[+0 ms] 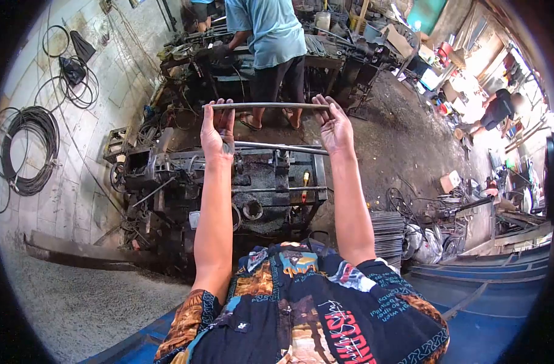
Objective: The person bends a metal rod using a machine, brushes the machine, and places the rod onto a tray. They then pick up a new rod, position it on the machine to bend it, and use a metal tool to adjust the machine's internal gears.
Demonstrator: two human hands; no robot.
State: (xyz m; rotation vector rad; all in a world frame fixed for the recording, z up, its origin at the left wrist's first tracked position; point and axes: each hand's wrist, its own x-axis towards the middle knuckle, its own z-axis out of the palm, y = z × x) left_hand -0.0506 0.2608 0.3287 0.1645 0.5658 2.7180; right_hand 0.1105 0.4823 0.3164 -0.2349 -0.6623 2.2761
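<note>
A thin dark metal rod (268, 105) is held out level at arm's length, spanning both hands. My left hand (214, 138) pinches its left end, thumb on the near side and fingers behind. My right hand (337, 130) grips the other end in the same way. Below the rod stands a greasy machine with a metal bed (262, 212), which looks like a lathe. Bright metal bars (280, 146) run across its far side. A brush with a yellow handle (305, 180) lies on the machine's right part, and a metal ring (253, 210) sits near its front.
A person in a blue shirt (271, 36) stands at a cluttered workbench (325, 60) ahead. Another person (500, 109) bends at the far right. Coiled cable (31, 151) hangs on the left wall. Stacked rods (387, 233) and plastic bags (422, 242) lie to the right.
</note>
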